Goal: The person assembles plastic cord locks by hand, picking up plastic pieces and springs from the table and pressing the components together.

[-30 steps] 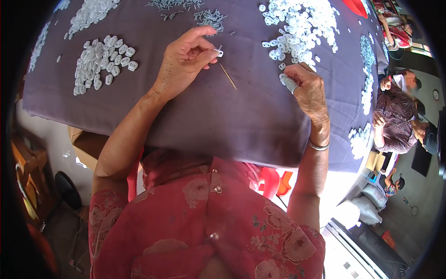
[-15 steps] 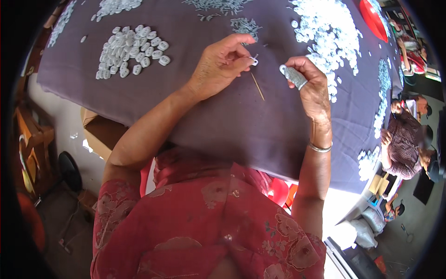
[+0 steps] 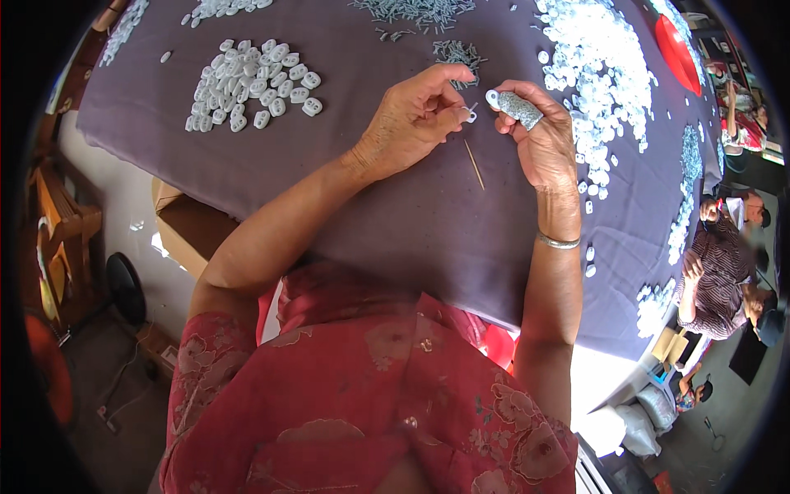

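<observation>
Near the middle of the dark tablecloth (image 3: 395,222), my left hand (image 3: 411,123) pinches a small white plastic piece (image 3: 470,116) with a thin pin-like bit standing up from it. Its index finger arches above the pinch. Just to the right, my right hand (image 3: 550,144) is closed on another small white plastic piece (image 3: 493,98) with a rounded end. A grey, rough-textured wrap (image 3: 520,110) covers a digit of that hand. The two pieces are close but apart. Below them a thin wooden stick (image 3: 475,165) lies on the cloth. A small heap of grey pins (image 3: 457,54) is just beyond my left hand.
White plastic pieces (image 3: 251,82) are piled at the left, with a larger spread of white pieces (image 3: 597,74) at the right. More grey pins (image 3: 415,11) lie at the far side. A red basin (image 3: 678,56) stands far right, where a person in a striped shirt (image 3: 716,276) sits.
My right hand has moved up and left, bringing its white piece closer to the one in my left hand. The whole view has shifted slightly. Both hands keep their hold.
</observation>
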`<state>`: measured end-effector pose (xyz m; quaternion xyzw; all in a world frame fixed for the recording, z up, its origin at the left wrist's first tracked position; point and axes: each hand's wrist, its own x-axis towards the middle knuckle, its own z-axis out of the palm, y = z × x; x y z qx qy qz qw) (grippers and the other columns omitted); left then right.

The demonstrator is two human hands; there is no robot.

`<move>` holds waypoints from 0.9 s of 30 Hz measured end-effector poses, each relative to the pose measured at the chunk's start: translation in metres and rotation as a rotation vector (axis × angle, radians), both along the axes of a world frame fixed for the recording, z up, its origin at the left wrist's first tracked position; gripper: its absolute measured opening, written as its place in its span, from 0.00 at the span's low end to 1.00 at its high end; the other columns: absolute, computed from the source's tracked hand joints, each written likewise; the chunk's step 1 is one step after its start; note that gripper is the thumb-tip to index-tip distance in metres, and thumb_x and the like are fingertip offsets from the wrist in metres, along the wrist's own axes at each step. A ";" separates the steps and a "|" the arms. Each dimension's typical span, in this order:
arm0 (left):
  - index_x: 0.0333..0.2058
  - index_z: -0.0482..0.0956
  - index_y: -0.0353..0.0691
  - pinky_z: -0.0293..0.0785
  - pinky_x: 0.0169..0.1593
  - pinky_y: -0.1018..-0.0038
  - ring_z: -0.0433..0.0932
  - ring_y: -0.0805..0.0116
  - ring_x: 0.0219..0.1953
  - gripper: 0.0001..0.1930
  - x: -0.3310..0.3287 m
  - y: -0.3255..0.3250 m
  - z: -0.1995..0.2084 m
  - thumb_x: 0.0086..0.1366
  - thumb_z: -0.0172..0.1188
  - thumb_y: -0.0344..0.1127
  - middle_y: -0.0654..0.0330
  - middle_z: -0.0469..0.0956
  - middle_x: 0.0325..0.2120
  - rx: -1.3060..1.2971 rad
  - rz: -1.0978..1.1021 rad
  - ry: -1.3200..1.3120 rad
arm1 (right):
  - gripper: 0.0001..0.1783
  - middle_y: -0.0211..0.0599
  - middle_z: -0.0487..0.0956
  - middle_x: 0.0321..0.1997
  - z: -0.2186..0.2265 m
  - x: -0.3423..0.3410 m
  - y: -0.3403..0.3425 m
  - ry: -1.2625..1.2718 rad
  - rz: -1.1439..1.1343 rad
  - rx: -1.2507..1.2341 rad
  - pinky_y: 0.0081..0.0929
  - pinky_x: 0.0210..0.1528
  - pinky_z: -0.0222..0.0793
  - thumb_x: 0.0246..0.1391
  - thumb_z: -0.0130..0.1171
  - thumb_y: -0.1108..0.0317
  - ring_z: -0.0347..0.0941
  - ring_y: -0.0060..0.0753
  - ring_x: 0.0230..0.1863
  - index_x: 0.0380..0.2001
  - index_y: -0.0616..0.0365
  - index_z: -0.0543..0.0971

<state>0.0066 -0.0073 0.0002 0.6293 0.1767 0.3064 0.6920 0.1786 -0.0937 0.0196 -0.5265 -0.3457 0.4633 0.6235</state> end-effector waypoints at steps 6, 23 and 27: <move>0.50 0.67 0.40 0.71 0.29 0.83 0.71 0.81 0.29 0.18 -0.001 0.000 0.001 0.61 0.55 0.25 0.66 0.72 0.27 0.029 -0.008 0.017 | 0.09 0.37 0.77 0.32 0.001 0.003 -0.004 0.018 -0.003 -0.006 0.19 0.30 0.66 0.52 0.57 0.75 0.67 0.19 0.25 0.37 0.65 0.78; 0.49 0.68 0.40 0.70 0.28 0.83 0.71 0.82 0.28 0.18 0.000 0.000 0.000 0.60 0.56 0.24 0.67 0.72 0.26 0.047 0.000 0.023 | 0.08 0.26 0.77 0.28 0.025 0.019 -0.018 -0.847 -0.066 -0.152 0.15 0.35 0.65 0.48 0.57 0.81 0.69 0.14 0.31 0.32 0.60 0.80; 0.49 0.68 0.40 0.70 0.28 0.83 0.71 0.82 0.28 0.17 -0.001 0.000 0.000 0.60 0.56 0.24 0.67 0.72 0.26 0.036 0.013 0.031 | 0.07 0.27 0.78 0.26 0.035 0.009 -0.025 -0.848 -0.030 -0.276 0.16 0.32 0.66 0.48 0.58 0.81 0.69 0.14 0.28 0.33 0.61 0.80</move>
